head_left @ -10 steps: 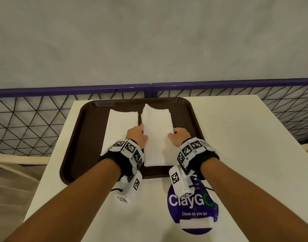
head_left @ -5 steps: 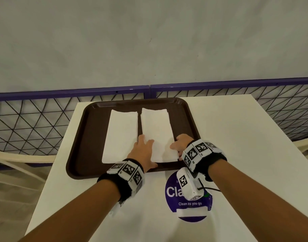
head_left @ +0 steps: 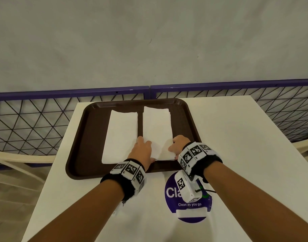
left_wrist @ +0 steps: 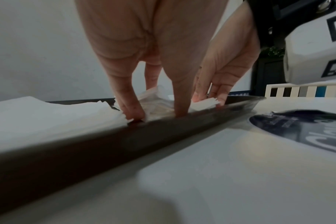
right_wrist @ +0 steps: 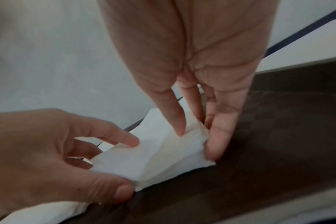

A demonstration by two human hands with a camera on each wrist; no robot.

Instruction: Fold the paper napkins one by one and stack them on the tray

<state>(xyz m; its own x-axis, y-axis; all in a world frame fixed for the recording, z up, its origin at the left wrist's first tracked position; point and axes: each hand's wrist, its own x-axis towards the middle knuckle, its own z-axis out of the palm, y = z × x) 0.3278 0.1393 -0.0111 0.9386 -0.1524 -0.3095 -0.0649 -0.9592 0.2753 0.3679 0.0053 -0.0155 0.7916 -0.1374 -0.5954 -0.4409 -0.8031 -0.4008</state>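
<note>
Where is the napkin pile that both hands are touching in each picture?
Head: the right napkin pile lies right of centre on the brown tray.
Left wrist: centre, its near end sits between the left hand's fingers.
Right wrist: centre, its corner is pinched by the right hand.
Shared landmark: the tray's near rim.

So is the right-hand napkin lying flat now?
Not fully: the right napkin's near end is lifted, pinched by left hand and right hand.
</note>
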